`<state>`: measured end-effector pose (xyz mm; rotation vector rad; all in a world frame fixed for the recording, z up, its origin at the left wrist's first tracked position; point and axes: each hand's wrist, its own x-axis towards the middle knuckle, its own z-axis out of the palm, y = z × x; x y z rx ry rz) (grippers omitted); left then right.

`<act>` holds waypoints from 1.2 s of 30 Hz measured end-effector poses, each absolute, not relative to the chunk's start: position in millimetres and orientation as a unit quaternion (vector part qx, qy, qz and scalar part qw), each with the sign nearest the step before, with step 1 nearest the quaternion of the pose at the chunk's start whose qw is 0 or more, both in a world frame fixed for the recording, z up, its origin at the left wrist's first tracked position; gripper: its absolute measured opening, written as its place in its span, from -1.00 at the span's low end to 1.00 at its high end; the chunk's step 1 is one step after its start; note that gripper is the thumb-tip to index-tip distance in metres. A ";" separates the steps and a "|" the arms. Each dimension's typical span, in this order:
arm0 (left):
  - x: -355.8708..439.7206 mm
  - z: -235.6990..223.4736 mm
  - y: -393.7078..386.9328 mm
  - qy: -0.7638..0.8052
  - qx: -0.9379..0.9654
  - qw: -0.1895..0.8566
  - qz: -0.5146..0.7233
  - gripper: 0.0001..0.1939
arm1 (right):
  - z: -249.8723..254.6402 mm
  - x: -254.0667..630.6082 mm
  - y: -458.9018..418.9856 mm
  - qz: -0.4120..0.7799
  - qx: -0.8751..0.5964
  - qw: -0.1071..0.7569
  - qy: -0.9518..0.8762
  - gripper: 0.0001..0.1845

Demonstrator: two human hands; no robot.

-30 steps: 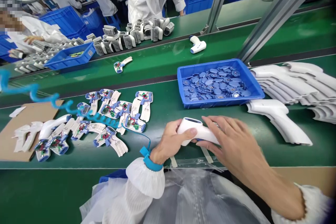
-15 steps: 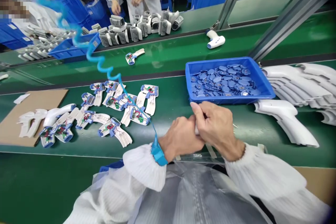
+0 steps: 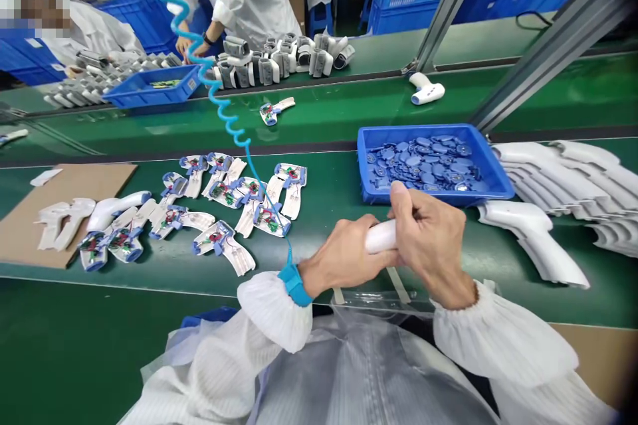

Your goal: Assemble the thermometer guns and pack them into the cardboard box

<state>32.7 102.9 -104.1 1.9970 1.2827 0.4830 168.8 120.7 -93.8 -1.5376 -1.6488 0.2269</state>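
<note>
Hands (image 3: 343,255) (image 3: 428,242) grip white thermometer shell (image 3: 379,237) below blue tray (image 3: 423,127)

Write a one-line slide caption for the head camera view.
Left hand and right hand grip a white thermometer housing above a green assembly belt beside a blue tray of blue discs.

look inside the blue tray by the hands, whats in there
The blue tray is heaped with flat blue oval pieces, some with shiny centres. The pile covers the tray floor, so any lower pieces and the bottom itself cannot be seen.
</note>
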 end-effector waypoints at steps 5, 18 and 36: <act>41.5 -116.8 95.1 0.541 0.799 0.223 0.137 -0.59 | -101.0 164.3 124.2 0.158 -0.638 0.384 -0.649 -0.36; -10.8 -99.6 92.1 0.527 0.844 0.026 0.093 -0.66 | -105.8 220.9 272.6 0.133 -0.545 0.050 -0.826 -0.76; 3.8 -75.8 110.0 0.612 0.730 0.240 0.189 -0.90 | -75.3 219.4 153.3 0.457 -0.492 0.395 -0.627 -0.61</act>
